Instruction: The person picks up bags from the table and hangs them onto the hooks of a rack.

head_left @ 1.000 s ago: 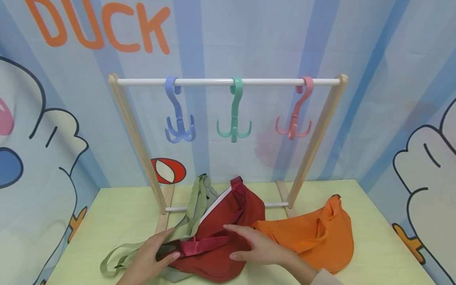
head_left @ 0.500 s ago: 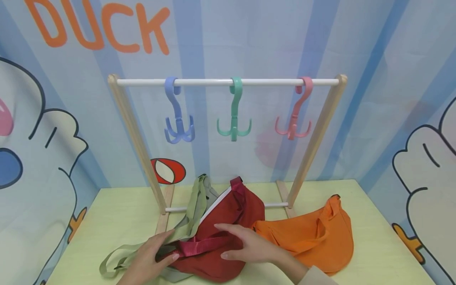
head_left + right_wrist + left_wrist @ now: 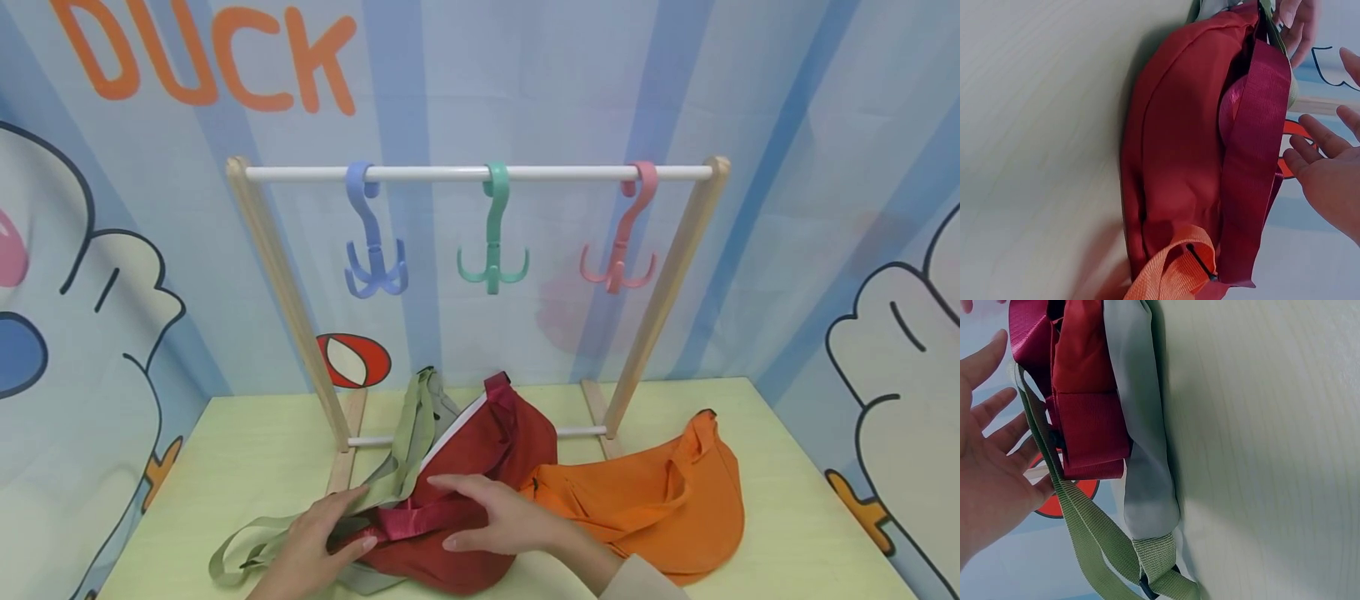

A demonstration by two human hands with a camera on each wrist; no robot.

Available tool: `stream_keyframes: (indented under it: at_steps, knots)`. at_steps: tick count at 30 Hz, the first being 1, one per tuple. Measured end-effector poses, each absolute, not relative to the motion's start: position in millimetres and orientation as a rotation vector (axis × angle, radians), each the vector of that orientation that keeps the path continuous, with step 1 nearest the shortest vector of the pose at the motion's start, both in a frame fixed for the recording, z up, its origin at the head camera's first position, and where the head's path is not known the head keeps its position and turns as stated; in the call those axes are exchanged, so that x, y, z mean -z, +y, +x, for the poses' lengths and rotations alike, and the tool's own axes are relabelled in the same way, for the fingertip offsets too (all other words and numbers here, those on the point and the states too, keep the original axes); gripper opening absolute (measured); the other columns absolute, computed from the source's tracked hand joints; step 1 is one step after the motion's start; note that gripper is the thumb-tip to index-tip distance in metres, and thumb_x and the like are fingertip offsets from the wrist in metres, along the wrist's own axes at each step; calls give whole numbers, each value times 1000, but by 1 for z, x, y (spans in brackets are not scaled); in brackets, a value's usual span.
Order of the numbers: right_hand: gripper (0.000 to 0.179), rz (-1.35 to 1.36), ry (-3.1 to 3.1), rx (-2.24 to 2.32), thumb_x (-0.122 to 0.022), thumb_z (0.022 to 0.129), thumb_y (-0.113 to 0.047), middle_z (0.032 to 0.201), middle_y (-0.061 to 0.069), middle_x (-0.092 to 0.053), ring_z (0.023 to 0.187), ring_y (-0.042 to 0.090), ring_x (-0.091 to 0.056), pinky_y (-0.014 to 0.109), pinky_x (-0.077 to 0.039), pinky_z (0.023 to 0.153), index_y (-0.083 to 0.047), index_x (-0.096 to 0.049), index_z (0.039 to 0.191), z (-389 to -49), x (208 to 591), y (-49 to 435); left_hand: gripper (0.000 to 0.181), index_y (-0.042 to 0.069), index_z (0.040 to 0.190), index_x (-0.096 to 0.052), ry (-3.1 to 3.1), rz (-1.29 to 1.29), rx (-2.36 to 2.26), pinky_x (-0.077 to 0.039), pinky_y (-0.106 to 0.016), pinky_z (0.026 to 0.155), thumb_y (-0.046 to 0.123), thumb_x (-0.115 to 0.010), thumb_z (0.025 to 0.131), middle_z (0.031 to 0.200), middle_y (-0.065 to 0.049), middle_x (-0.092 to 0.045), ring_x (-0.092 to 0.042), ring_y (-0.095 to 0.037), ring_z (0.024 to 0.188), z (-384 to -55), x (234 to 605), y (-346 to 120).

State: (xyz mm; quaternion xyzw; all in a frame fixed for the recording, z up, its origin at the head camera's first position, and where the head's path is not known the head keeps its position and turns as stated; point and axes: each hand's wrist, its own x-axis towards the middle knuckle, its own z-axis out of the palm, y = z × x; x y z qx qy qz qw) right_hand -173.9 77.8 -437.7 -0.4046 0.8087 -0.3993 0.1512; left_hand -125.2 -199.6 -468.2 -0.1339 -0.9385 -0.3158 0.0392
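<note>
A dark red waist bag [image 3: 536, 442] with a magenta strap [image 3: 423, 518] lies in the middle of the table. My left hand [image 3: 311, 542] is at its left end, fingers spread and fingertips right at the green strap [image 3: 1041, 440] of a grey-green bag [image 3: 1141, 425]. That bag lies partly under the red one. Over the red bag hovers my right hand [image 3: 506, 521], fingers extended and thumb apart, holding nothing. In the right wrist view the same right hand [image 3: 1335, 178] is beside the magenta strap. An orange bag [image 3: 708, 521] lies to the right, its left end close to the red bag.
Behind the bags stands a wooden rack with a white rail [image 3: 427, 173]. From it hang a blue hook [image 3: 377, 267], a green hook [image 3: 492, 258] and a pink hook [image 3: 618, 258]. A printed backdrop [image 3: 525, 92] closes off the pale table [image 3: 247, 450] behind.
My right hand has moved left across the red bag, and more of the orange bag's left end shows. My left hand and the red bag have stayed nearly where they were.
</note>
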Motion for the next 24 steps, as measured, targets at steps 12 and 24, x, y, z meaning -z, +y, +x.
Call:
stream_keyframes:
  at_steps: [12,24]
  knots:
    - [61,-1225,2310,1158,-64,84,-33,133,5,-46,122,13,-39,34,-33,99,-15,-40,138,-176,441,64,54,9,126,-53,-2878,-427,979,-35,-58,85,36,-67,81,120,-8,-55,-49,-32,111,-125,467,-198]
    - [63,-1152,2307,1165,-66,83,-31,134,1,-44,124,13,-38,34,-31,100,-12,-40,137,-178,443,55,52,10,124,-54,-2869,-440,991,-36,-59,83,36,-67,81,119,-6,-56,-50,-30,109,-125,467,-195]
